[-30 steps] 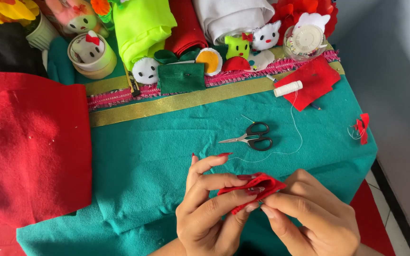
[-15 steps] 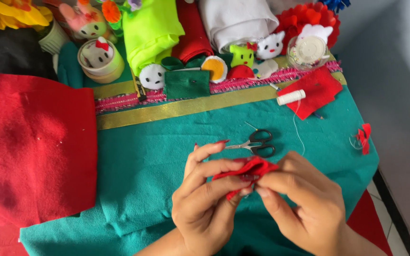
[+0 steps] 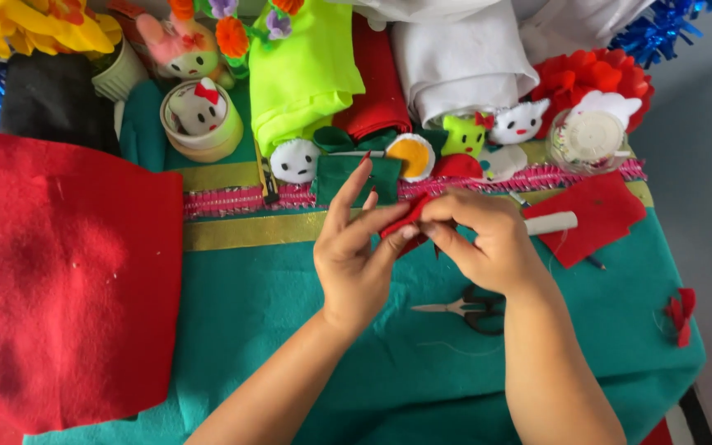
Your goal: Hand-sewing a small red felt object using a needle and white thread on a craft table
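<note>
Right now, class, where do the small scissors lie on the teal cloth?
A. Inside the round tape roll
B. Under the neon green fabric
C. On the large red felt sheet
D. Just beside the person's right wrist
D: the scissors lie flat on the teal cloth, partly hidden by the wrist of the right hand.

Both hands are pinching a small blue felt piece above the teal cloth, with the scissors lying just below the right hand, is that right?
Not quite: the felt piece is red, not blue. The head view shows the left hand and right hand pinching it above the teal cloth, scissors below the right hand.
</note>
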